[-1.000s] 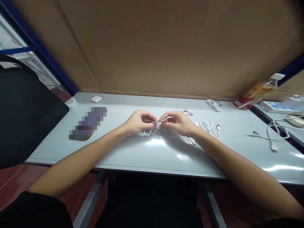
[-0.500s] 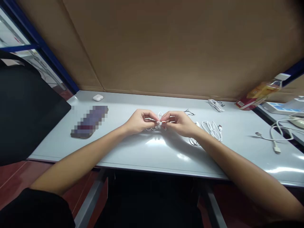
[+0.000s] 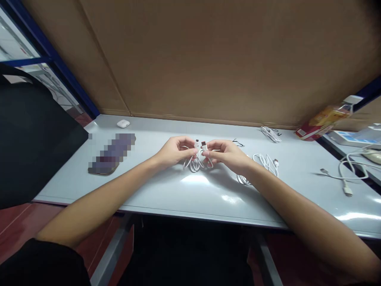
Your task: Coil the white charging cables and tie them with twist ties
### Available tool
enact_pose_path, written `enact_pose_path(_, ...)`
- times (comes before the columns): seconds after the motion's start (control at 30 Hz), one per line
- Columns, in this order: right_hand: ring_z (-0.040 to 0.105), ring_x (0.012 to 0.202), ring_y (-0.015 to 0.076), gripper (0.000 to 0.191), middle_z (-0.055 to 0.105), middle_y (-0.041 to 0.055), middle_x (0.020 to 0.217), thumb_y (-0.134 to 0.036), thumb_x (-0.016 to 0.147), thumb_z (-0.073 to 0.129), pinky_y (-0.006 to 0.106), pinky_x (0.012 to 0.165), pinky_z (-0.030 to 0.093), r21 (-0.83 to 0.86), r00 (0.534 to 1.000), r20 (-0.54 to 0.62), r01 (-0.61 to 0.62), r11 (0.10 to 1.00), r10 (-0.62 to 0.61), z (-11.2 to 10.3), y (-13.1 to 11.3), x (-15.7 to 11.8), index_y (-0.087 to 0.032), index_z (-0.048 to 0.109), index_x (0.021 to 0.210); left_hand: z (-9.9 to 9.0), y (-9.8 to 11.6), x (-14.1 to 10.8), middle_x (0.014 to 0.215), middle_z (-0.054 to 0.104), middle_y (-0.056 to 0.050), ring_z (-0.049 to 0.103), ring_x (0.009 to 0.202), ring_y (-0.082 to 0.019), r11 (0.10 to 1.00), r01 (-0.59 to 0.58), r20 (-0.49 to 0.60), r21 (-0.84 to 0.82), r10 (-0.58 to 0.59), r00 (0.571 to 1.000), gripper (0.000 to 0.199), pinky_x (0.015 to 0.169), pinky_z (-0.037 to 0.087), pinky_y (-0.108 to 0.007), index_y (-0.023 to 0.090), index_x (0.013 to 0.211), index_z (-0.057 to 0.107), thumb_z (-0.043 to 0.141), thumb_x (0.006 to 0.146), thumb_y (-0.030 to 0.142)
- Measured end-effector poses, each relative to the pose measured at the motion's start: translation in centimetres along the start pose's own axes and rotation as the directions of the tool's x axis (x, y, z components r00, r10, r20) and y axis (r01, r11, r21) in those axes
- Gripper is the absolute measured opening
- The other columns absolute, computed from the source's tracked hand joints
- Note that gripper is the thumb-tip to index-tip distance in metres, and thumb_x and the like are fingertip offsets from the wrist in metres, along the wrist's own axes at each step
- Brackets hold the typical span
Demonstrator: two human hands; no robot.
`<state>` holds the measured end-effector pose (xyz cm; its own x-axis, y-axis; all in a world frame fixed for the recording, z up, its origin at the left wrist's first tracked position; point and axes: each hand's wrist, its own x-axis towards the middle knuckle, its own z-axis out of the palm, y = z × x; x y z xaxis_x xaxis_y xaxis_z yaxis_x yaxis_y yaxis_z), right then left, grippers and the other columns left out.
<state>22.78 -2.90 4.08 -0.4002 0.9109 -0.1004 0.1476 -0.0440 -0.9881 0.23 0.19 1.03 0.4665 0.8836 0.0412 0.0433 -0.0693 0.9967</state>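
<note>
Between my hands lies a white USB cable [image 3: 195,165], its loops bunched on the grey table [image 3: 166,190]. My left hand [image 3: 178,151] pinches one white plug of it, whose small metal tip points up and away from me. In my right hand [image 3: 223,153] is a wider USB plug [image 3: 204,146], held between thumb and fingers and also tilted upward. The two plugs are close together but apart. Just right of my right wrist, partly hidden by it, lie another coiled white cable [image 3: 243,180] and a looped white cable [image 3: 266,163].
At the back left are a white earbud case [image 3: 123,124] and a blurred-out phone [image 3: 114,153]. Black ties [image 3: 238,143] and a bundled white cable [image 3: 270,134] lie behind my right hand. A drink bottle [image 3: 326,119] leans at the far right, near a loose cable [image 3: 347,176].
Both plugs have turned from pointing sideways at each other to pointing upward. My fingers have shifted their grip slightly, and the cable loops below show more fully.
</note>
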Motion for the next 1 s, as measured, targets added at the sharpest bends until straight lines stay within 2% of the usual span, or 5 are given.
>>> enact_pose_path(0.2, 0.059, 0.067, 0.0126, 0.026, 0.067, 0.0029, 0.087, -0.035, 0.073, 0.087, 0.030, 0.062, 0.050, -0.008, 0.992, -0.127, 0.013, 1.000, -0.014, -3.1, -0.4, 0.4, -0.021, 0.074, 0.089, -3.0, 1.9, 0.9, 0.086, 0.070, -0.004, 0.053, 0.060, -0.010, 0.991, 0.013, -0.206, 0.132, 0.014, 0.978, 0.035, 0.053, 0.042, -0.025, 0.018, 0.106, 0.077, 0.081, 0.077, 0.037)
enact_pose_path(0.43, 0.036, 0.058, 0.0059, 0.015, 0.065, 0.0088, 0.111, -0.019, 0.067, 0.082, 0.029, 0.047, 0.029, -0.029, 0.947, -0.322, 0.001, 1.000, -0.010, -8.5, -0.9, 0.7, -0.018, 0.073, 0.078, -9.5, 3.0, 1.2, 0.082, 0.073, -0.005, 0.057, 0.073, -0.019, 0.734, 0.172, -0.540, 0.657, 0.299, 0.787, 0.024, 0.069, 0.043, -0.031, 0.020, 0.095, 0.083, 0.072, 0.077, 0.031)
enact_pose_path(0.63, 0.039, 0.058, 0.0074, 0.013, 0.063, 0.0092, 0.110, -0.018, 0.069, 0.080, 0.031, 0.048, 0.029, -0.040, 0.953, -0.301, -0.032, 0.999, 0.019, -9.4, -0.4, 0.8, -0.020, 0.073, 0.079, -10.7, 2.8, 0.9, 0.085, 0.073, -0.006, 0.057, 0.077, -0.021, 0.636, 0.230, -0.505, 0.736, 0.290, 0.813, 0.021, 0.071, 0.042, -0.031, 0.021, 0.090, 0.082, 0.070, 0.080, 0.035)
enact_pose_path(0.83, 0.047, 0.057, 0.0098, 0.013, 0.066, 0.0099, 0.116, -0.022, 0.073, 0.080, 0.037, 0.053, 0.041, -0.081, 0.970, -0.243, -0.043, 0.996, 0.022, -8.7, -0.4, 0.7, -0.022, 0.072, 0.084, -10.3, 3.0, 1.0, 0.075, 0.065, -0.003, 0.051, 0.069, -0.018, 0.683, 0.189, -0.477, 0.705, 0.261, 0.839, 0.021, 0.065, 0.037, -0.030, 0.021, 0.091, 0.080, 0.069, 0.078, 0.032)
enact_pose_path(1.0, 0.054, 0.057, 0.0127, 0.038, 0.067, 0.0058, 0.088, -0.019, 0.075, 0.079, 0.034, 0.052, 0.051, -0.014, 0.972, -0.209, -0.116, 0.993, 0.111, -7.7, -0.6, 0.6, -0.023, 0.074, 0.112, -9.9, 2.5, 1.0, 0.066, 0.054, 0.000, 0.041, 0.060, -0.015, 0.746, 0.156, -0.428, 0.648, 0.186, 0.884, 0.023, 0.057, 0.029, -0.029, 0.021, 0.092, 0.079, 0.071, 0.081, 0.039)
